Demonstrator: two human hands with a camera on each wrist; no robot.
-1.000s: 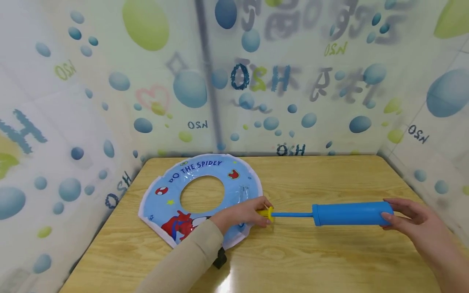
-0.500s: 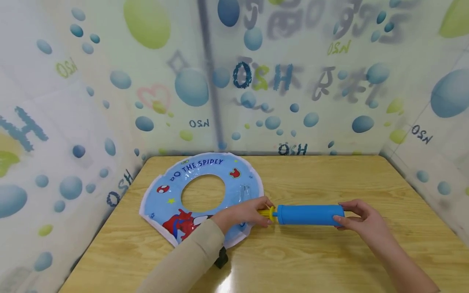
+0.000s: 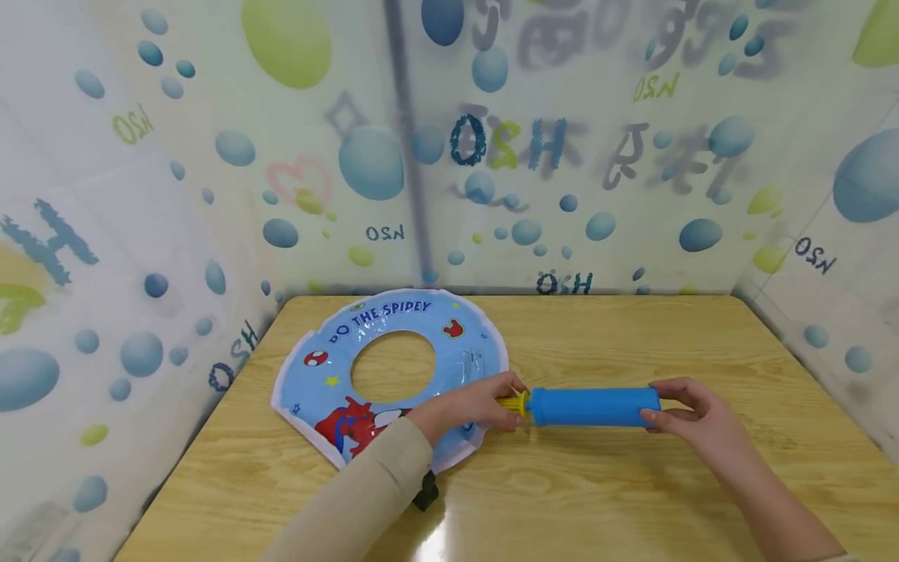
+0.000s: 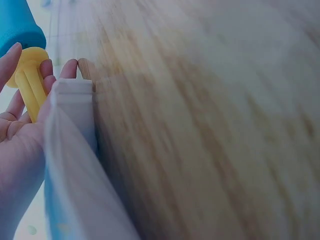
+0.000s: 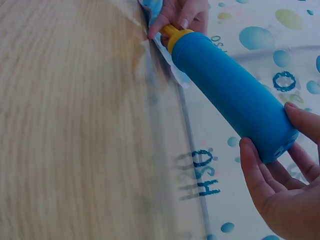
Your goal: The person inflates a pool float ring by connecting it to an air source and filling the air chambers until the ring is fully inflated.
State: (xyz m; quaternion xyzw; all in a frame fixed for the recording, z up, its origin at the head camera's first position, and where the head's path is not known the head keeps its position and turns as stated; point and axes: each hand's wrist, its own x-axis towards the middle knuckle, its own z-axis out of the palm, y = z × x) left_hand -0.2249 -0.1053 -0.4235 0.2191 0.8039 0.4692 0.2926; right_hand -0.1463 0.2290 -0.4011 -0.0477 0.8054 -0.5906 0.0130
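Note:
A blue hand pump [image 3: 590, 407] lies level across the head view between my two hands. My left hand [image 3: 477, 404] grips the yellow end piece [image 4: 31, 85], which sits close against the blue barrel. On the barrel's far right end, my right hand [image 3: 695, 414] has its thumb and fingers around the rim; the right wrist view shows this grip too. Under my left forearm and hand lies a light blue swim ring [image 3: 309, 390] with a white edge and cartoon print. The left hand covers part of its right side.
The wooden table [image 3: 597, 492] bears the ring at its left and reaches back to a wall sheet [image 3: 597, 312] printed with bubbles. A small black object [image 3: 425, 493] shows beneath the left sleeve.
My right hand has pushed the barrel left, so the blue rod seen a second ago has slid inside it. My left hand has stayed nearly in place.

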